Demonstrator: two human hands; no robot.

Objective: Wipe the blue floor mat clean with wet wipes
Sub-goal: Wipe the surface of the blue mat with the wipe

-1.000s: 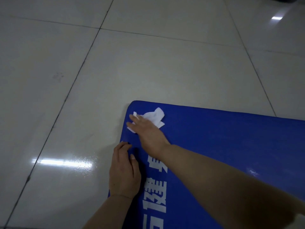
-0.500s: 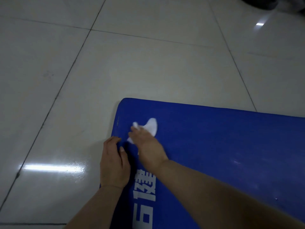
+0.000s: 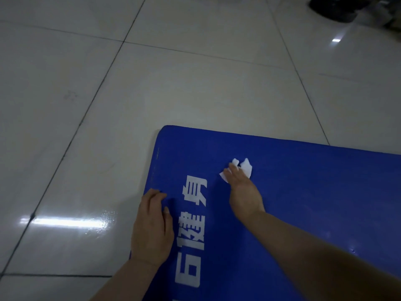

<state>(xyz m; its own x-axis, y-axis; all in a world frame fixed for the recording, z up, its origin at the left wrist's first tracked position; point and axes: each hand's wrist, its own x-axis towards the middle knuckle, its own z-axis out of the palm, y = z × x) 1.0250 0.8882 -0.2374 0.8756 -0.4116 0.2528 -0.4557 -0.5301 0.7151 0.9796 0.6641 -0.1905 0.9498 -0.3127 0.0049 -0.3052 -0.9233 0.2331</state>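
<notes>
Hands were both down on the blue floor mat (image 3: 303, 203), which lay flat on the glossy white tiled floor (image 3: 195, 83), its rounded far-left corner pointing away from us. We saw our right hand (image 3: 244, 190) reaching out over the mat's upper part, fingers laid fairly straight and close together on top of a crumpled white wet wipe (image 3: 246, 167), pressing it against the blue surface. Bits of the wipe poked out past the fingertips and at the left side of the hand. Whether the thumb was tucked round the wipe, we could not tell.

Our left hand (image 3: 153, 229) rested on the mat's left edge, palm down, fingers a little bent over the border where mat met tile, thumb lying on the blue. It held nothing. Between the two hands ran a column of large white printed characters (image 3: 193, 227) along the mat.

Off at the far right corner of the view we caught a dark shoe (image 3: 332, 8) on the tiles, well apart from the mat.
</notes>
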